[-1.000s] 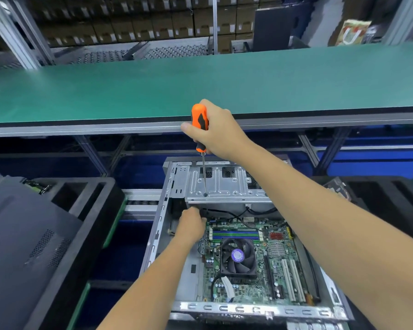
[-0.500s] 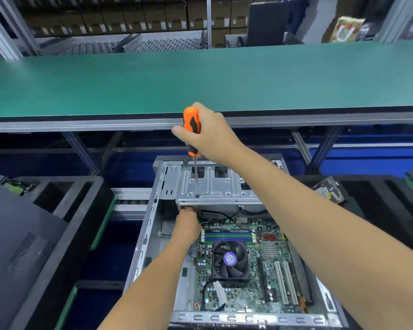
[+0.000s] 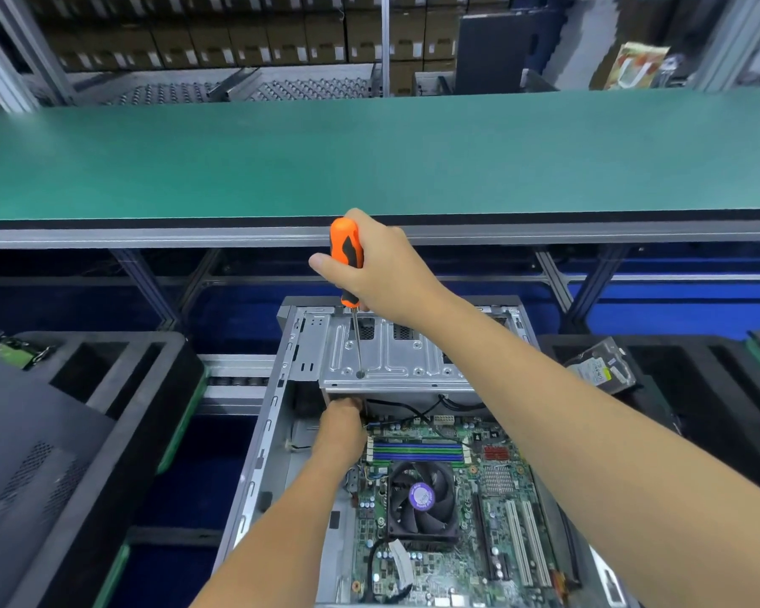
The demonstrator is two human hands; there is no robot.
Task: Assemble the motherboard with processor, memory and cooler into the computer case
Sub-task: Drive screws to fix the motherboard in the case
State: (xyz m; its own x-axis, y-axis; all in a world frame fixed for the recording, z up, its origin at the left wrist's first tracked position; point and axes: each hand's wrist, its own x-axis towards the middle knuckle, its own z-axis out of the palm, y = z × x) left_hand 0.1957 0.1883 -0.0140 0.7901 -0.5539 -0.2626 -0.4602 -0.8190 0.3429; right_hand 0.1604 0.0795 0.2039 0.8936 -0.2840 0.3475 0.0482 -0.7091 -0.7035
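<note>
right hand (image 3: pixel 385 272) clamped on screwdriver (image 3: pixel 346 256) at 12 o'clock, tip on drive cage (image 3: pixel 396 359) screw – could cam out and drop toward motherboard (image 3: pixel 448 511) at 6 o'clock in case (image 3: pixel 273 414); left hand (image 3: pixel 341 427) under cage edge, finger state untellable.

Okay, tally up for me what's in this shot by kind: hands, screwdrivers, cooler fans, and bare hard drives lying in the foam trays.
Hands: 2, right hand and left hand
Screwdrivers: 1, orange screwdriver
Cooler fans: 1, cooler fan
Hard drives: 2, right hard drive and left hard drive
Total: 6
</note>
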